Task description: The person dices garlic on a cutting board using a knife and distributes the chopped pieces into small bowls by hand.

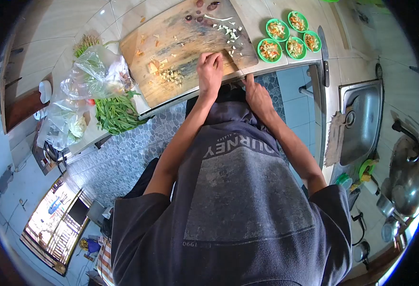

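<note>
My left hand [210, 71] is over the front part of a worn wooden cutting board [171, 45], its fingers curled together; what they hold, if anything, is hidden. Close by on the right, my right hand [257, 95] is at the counter's front edge with a finger on the edge; the other fingers are bent and partly hidden. Chopped pale pieces [172, 76] and a larger yellowish chunk [152, 67] lie on the board left of my left hand. Small white-green pieces [231, 33] and dark reddish round items [200, 19] are near its far right side.
Several green bowls [269, 50] of shredded food stand right of the board, beside a knife [323, 57]. Farther right is a metal sink [362, 124]. Leafy greens [118, 113] and clear plastic bags [87, 78] lie to the left. The counter edge runs before my body.
</note>
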Action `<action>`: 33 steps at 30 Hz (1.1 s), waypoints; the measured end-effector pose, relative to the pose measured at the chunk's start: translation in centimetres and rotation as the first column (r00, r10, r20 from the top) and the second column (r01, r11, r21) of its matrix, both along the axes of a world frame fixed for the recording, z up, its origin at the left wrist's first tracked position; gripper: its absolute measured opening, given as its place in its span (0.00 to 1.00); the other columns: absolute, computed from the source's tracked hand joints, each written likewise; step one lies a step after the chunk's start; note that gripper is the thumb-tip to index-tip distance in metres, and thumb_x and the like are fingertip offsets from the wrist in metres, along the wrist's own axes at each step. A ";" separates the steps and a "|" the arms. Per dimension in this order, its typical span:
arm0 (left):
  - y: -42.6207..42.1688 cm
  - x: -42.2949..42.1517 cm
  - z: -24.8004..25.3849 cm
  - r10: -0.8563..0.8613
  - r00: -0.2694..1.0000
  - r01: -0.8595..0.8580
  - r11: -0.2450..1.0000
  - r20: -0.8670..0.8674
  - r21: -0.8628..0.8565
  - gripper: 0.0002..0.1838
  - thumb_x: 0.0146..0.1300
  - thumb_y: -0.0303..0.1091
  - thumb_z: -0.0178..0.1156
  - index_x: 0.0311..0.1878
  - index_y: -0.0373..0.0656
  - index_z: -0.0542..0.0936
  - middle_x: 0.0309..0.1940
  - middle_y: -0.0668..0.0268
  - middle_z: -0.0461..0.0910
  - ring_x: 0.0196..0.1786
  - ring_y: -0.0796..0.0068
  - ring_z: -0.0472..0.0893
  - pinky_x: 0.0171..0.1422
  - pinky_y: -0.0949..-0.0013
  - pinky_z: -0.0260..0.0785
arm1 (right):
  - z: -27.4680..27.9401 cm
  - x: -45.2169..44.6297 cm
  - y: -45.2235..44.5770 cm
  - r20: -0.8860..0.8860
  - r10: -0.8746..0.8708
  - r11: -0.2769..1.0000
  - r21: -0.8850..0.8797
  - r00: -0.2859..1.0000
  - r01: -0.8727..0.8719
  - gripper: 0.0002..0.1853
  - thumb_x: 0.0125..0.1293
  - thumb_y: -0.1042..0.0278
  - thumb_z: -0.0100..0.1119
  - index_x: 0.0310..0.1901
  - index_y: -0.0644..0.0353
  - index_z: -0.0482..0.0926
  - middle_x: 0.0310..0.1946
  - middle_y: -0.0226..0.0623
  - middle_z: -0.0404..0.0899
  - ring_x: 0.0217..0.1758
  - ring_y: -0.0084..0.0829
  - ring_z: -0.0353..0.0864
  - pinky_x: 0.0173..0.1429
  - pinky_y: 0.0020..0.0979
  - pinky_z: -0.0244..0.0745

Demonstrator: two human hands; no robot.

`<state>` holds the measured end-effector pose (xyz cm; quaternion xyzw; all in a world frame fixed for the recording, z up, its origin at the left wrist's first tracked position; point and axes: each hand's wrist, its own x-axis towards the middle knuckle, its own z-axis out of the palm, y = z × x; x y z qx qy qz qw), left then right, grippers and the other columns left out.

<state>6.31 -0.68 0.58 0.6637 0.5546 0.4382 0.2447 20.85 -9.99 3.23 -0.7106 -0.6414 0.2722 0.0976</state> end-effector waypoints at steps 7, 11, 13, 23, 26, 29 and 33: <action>-0.9 -0.2 -0.1 -0.022 0.999 0.021 0.999 0.026 0.048 0.06 0.58 0.22 0.64 0.39 0.37 0.82 0.41 0.59 0.76 0.36 0.62 0.81 0.40 0.64 0.75 | 0.4 -0.2 0.2 -0.049 0.035 0.998 -0.051 0.998 -0.037 0.12 0.76 0.59 0.41 0.45 0.60 0.62 0.23 0.52 0.80 0.29 0.57 0.81 0.31 0.53 0.75; -1.0 -0.1 -0.4 0.006 1.000 -0.005 0.999 -0.025 0.037 0.06 0.57 0.22 0.66 0.39 0.36 0.84 0.41 0.61 0.79 0.35 0.68 0.82 0.38 0.69 0.76 | 0.0 0.0 -0.1 -0.082 0.037 0.999 -0.037 0.996 -0.040 0.13 0.76 0.58 0.40 0.46 0.61 0.62 0.24 0.53 0.80 0.30 0.58 0.80 0.32 0.54 0.75; -1.0 -0.1 -0.4 0.002 0.999 0.000 0.999 -0.041 0.043 0.07 0.57 0.21 0.66 0.39 0.36 0.84 0.41 0.62 0.79 0.35 0.68 0.82 0.39 0.69 0.76 | -0.4 0.1 -0.2 -0.079 0.034 0.999 -0.034 0.996 -0.037 0.13 0.76 0.58 0.40 0.45 0.61 0.62 0.24 0.54 0.80 0.30 0.59 0.80 0.32 0.54 0.75; -1.2 -0.1 0.1 -0.031 0.999 0.031 0.999 -0.017 0.036 0.07 0.57 0.21 0.65 0.40 0.34 0.84 0.42 0.61 0.77 0.36 0.69 0.81 0.38 0.70 0.75 | 0.2 0.0 -0.3 -0.063 0.049 0.999 -0.007 0.997 -0.049 0.13 0.76 0.58 0.40 0.46 0.61 0.62 0.22 0.55 0.79 0.28 0.58 0.80 0.31 0.54 0.75; -1.2 -0.2 0.0 -0.029 1.000 0.029 0.999 -0.007 0.034 0.07 0.57 0.21 0.65 0.40 0.34 0.84 0.41 0.62 0.78 0.35 0.69 0.81 0.38 0.70 0.75 | 0.4 0.0 -0.2 -0.070 0.055 0.998 -0.015 0.996 -0.056 0.12 0.76 0.59 0.41 0.46 0.61 0.62 0.22 0.55 0.79 0.28 0.58 0.81 0.30 0.54 0.75; -1.1 -0.4 -0.2 -0.021 1.000 0.021 0.999 -0.007 0.036 0.07 0.57 0.22 0.66 0.39 0.35 0.84 0.40 0.62 0.79 0.34 0.69 0.82 0.37 0.69 0.75 | 0.3 -0.1 -0.2 -0.058 0.064 0.998 -0.018 0.996 -0.065 0.12 0.76 0.60 0.41 0.46 0.62 0.62 0.21 0.55 0.79 0.27 0.57 0.81 0.30 0.53 0.76; -1.0 -0.4 0.0 0.000 1.000 0.000 0.999 -0.008 0.050 0.06 0.55 0.22 0.67 0.37 0.36 0.84 0.38 0.61 0.80 0.32 0.68 0.82 0.37 0.69 0.75 | -0.2 -0.6 -0.1 0.042 0.084 0.996 0.009 0.996 -0.085 0.11 0.75 0.62 0.41 0.45 0.62 0.63 0.20 0.52 0.80 0.25 0.53 0.82 0.29 0.49 0.78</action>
